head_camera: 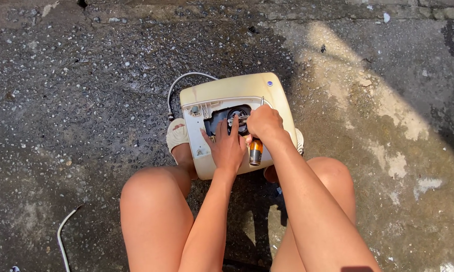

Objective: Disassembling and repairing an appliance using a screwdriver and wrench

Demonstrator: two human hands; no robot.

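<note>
A cream plastic appliance (237,86) lies on the ground between my knees, its underside panel open to a dark round opening (223,117). My right hand (265,124) grips a screwdriver with an orange and dark handle (256,152); its shaft points up into the opening. My left hand (228,146) rests flat on the white panel, index finger stretched toward the opening beside the tool tip. A grey hose (184,79) curves out of the appliance's left side.
Wet, pebbled concrete (86,100) surrounds the appliance, with a sunlit dry patch (368,95) to the right. My bare knees (151,191) flank the work. A thin white cable (63,234) lies at the lower left. A sandalled foot (177,135) shows beside the appliance.
</note>
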